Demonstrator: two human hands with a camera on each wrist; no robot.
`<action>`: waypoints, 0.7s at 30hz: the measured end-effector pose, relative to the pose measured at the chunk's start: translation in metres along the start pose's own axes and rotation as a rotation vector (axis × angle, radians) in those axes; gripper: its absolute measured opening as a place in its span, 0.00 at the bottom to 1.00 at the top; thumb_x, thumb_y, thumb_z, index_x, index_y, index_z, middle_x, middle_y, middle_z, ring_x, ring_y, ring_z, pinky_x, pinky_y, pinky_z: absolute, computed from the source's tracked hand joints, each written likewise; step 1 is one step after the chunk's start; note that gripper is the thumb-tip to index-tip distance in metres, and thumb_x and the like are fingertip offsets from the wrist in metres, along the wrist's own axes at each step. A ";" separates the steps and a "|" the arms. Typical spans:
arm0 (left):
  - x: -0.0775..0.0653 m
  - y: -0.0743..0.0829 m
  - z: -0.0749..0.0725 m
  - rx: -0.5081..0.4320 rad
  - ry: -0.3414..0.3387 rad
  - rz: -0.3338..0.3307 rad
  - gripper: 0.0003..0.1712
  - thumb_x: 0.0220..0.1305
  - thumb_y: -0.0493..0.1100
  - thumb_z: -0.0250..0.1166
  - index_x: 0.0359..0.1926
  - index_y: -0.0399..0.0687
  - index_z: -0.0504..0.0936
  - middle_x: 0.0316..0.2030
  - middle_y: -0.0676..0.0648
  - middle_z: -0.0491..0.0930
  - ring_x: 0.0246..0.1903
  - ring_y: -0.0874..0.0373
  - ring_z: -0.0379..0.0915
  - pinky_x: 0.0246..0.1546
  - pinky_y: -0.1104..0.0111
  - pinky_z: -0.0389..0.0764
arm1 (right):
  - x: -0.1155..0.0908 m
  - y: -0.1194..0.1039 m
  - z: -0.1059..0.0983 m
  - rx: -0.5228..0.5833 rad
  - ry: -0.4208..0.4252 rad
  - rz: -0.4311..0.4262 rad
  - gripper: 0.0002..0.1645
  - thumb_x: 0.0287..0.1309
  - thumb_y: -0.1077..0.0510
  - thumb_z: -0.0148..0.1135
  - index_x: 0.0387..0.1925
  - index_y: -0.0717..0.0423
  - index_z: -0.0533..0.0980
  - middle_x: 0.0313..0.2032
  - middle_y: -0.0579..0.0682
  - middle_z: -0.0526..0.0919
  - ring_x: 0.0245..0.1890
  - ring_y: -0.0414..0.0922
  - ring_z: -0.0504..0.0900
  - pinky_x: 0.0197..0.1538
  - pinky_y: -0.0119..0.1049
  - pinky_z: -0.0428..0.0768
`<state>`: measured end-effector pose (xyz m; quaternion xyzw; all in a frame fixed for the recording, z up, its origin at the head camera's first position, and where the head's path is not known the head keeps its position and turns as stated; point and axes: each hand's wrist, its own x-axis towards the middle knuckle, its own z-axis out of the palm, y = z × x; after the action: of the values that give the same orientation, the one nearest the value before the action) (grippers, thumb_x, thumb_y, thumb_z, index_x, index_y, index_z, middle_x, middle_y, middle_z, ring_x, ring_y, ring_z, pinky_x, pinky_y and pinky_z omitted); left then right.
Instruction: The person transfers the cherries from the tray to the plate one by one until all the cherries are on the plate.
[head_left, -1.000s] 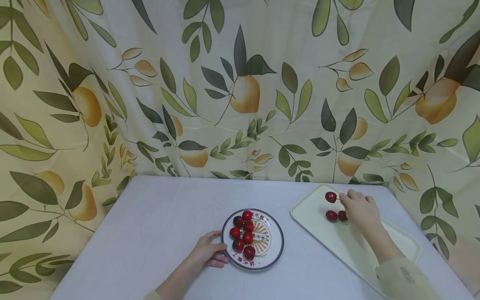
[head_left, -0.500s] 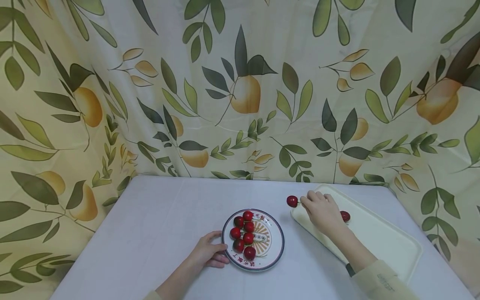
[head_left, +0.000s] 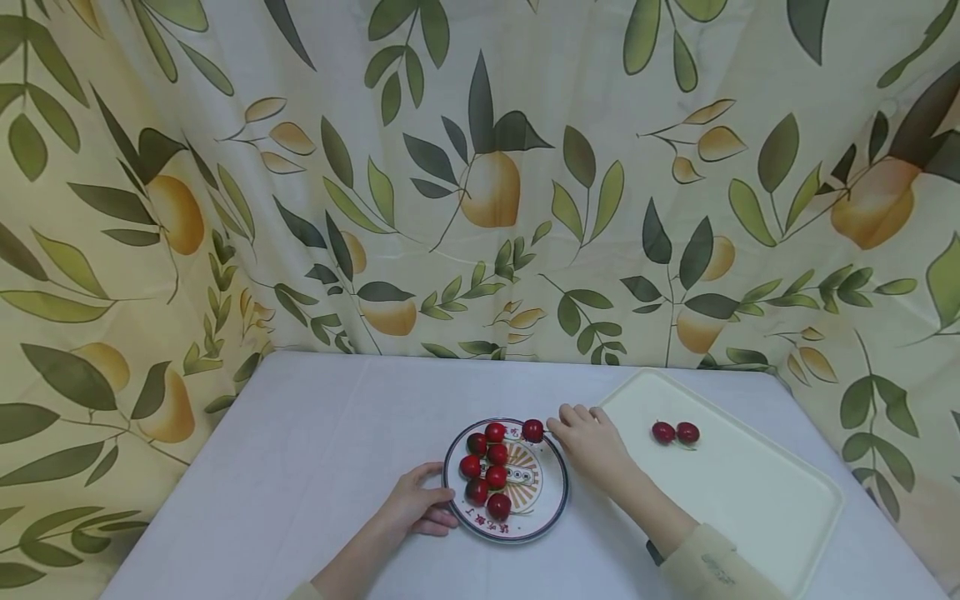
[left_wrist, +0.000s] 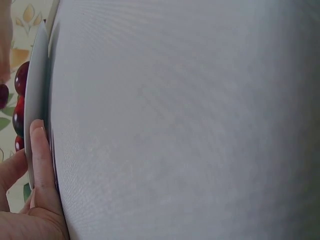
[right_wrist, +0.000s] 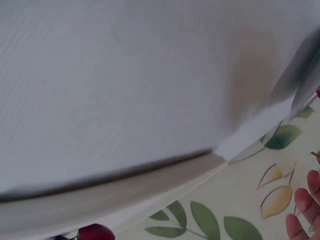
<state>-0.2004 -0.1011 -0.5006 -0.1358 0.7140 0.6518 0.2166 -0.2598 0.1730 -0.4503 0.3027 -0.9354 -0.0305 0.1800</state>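
Observation:
A round white plate (head_left: pixel 551 487) with a dark blue rim carries several red cherries (head_left: pixel 497 477) on its left half. My left hand (head_left: pixel 416 502) grips the plate's left rim; the left wrist view shows the thumb above the rim and fingers (left_wrist: pixel 42 155) beneath the plate. Over the plate's upper right edge, my right hand (head_left: pixel 596 446) pinches a dark red cherry (head_left: pixel 532 430) by its stem. Only some fingertips of the right hand (right_wrist: pixel 307 202) show in the right wrist view.
To the right lies a cream rectangular tray (head_left: pixel 765 492), with two dark red cherries (head_left: pixel 675 432) near its far end. A white cloth (head_left: pixel 337 433) covers the table. Behind it hangs a curtain (head_left: pixel 420 275) printed with fruit and leaves.
The right hand has carried the cherry leftward from the tray to above the plate. Two cherries stay on the tray. The left hand and plate have not visibly moved.

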 end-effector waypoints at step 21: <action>0.002 -0.003 -0.002 -0.022 -0.020 0.028 0.37 0.57 0.38 0.62 0.66 0.40 0.56 0.25 0.43 0.82 0.23 0.52 0.82 0.25 0.62 0.84 | 0.003 -0.018 0.021 -0.011 -0.108 -0.055 0.13 0.51 0.58 0.64 0.41 0.51 0.77 0.34 0.49 0.73 0.34 0.45 0.70 0.39 0.40 0.73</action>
<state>-0.2010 -0.1033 -0.5039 -0.1217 0.7064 0.6639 0.2131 -0.2600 0.1556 -0.4722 0.3250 -0.9350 -0.0571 0.1299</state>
